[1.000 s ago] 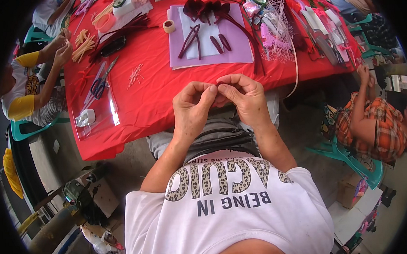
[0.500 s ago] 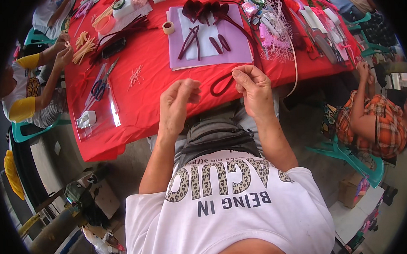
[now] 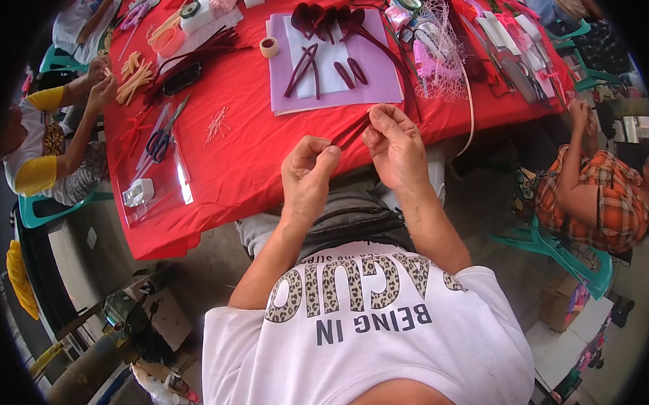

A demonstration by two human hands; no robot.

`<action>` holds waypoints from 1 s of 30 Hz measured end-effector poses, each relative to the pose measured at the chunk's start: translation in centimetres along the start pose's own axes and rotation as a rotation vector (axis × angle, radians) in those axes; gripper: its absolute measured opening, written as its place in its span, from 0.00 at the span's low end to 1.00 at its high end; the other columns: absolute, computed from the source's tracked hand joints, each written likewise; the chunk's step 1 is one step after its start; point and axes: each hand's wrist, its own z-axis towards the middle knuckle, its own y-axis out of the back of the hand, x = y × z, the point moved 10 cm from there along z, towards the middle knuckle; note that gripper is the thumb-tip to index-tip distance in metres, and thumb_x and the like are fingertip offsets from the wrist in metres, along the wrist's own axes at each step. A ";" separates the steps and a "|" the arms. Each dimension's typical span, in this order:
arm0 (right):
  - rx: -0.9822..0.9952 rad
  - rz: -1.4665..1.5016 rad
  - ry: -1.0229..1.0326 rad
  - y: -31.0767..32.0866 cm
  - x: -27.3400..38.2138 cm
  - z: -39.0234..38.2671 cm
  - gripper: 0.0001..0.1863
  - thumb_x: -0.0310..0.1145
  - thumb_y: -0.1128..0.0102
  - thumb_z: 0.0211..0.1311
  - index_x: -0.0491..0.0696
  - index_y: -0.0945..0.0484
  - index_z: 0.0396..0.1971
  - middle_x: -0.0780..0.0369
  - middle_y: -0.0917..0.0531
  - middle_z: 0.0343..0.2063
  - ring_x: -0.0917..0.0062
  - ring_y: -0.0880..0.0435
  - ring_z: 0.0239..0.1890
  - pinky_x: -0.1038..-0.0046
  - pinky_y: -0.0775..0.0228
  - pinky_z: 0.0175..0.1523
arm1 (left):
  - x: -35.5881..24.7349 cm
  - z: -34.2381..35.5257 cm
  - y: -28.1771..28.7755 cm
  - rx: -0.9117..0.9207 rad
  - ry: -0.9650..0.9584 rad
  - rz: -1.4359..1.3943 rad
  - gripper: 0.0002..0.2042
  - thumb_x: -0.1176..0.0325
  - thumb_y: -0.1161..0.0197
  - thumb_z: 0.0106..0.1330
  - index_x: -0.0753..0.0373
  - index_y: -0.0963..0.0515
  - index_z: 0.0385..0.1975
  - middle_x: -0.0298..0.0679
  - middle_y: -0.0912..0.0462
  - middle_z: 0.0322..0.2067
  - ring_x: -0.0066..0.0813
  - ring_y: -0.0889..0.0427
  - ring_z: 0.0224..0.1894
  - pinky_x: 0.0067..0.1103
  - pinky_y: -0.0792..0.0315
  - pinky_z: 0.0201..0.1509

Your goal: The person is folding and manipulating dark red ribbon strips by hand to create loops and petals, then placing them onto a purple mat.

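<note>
A dark red fuzzy pipe cleaner (image 3: 350,133), folded into a narrow loop, stretches between my two hands over the table's near edge. My left hand (image 3: 309,173) pinches its lower left end between thumb and fingers. The upper right end is pinched by my right hand (image 3: 395,143). Just beyond lies a lilac sheet (image 3: 283,81) with a pale sheet (image 3: 318,80) on top. On these rest dark red petal shapes (image 3: 325,20), a crossed bent pipe cleaner (image 3: 306,69) and two short folded pieces (image 3: 351,72).
A roll of tape (image 3: 268,47) stands beside the sheets. Scissors (image 3: 161,141) and a clear plastic sheet (image 3: 166,182) lie left on the red cloth (image 3: 242,148). White netting (image 3: 441,49) and bundled pipe cleaners fill the right. Other people sit at both sides, one in an orange plaid garment (image 3: 599,198).
My left hand has moved right and now grips the loop's free end, which hung loose before. The loop is drawn narrower between both hands.
</note>
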 end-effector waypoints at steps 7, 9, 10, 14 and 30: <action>0.004 0.070 0.013 -0.8 -0.1 0.8 0.01 0.25 0.44 0.57 0.45 0.25 0.29 0.69 0.25 0.21 0.87 0.32 0.20 0.85 0.40 0.27 | -0.7 0.7 0.2 0.013 -0.042 0.094 0.04 0.73 0.45 0.60 0.68 0.28 0.31 0.35 0.25 0.24 0.18 0.27 0.29 0.16 0.33 0.38; 0.036 -0.060 0.033 -0.8 0.3 1.0 0.02 0.26 0.43 0.57 0.45 0.25 0.29 0.69 0.25 0.21 0.89 0.32 0.21 0.86 0.40 0.27 | -1.1 1.3 0.5 0.046 -0.042 0.212 0.06 0.72 0.44 0.61 0.69 0.27 0.34 0.35 0.25 0.25 0.19 0.27 0.31 0.17 0.32 0.40; 0.050 -0.126 0.041 -0.6 0.4 1.0 0.02 0.26 0.43 0.57 0.45 0.25 0.29 0.69 0.24 0.22 0.89 0.32 0.21 0.87 0.40 0.27 | -2.0 1.7 0.4 0.051 -0.066 0.260 0.07 0.71 0.44 0.61 0.69 0.27 0.35 0.35 0.24 0.26 0.19 0.26 0.31 0.18 0.32 0.40; 0.089 -0.314 0.069 -0.6 0.2 0.4 0.01 0.26 0.43 0.57 0.45 0.25 0.29 0.69 0.24 0.22 0.91 0.33 0.22 0.88 0.41 0.28 | -4.0 2.4 -1.5 0.166 -0.215 0.552 0.11 0.69 0.42 0.61 0.67 0.25 0.40 0.37 0.21 0.31 0.19 0.25 0.34 0.19 0.30 0.40; 0.004 -0.108 0.023 -0.7 -1.4 -0.1 0.01 0.26 0.42 0.57 0.46 0.25 0.27 0.69 0.23 0.23 0.90 0.33 0.22 0.87 0.40 0.29 | -8.2 0.1 -5.7 0.033 -0.817 1.197 0.09 0.75 0.36 0.48 0.63 0.22 0.31 0.38 0.20 0.25 0.33 0.22 0.29 0.25 0.31 0.37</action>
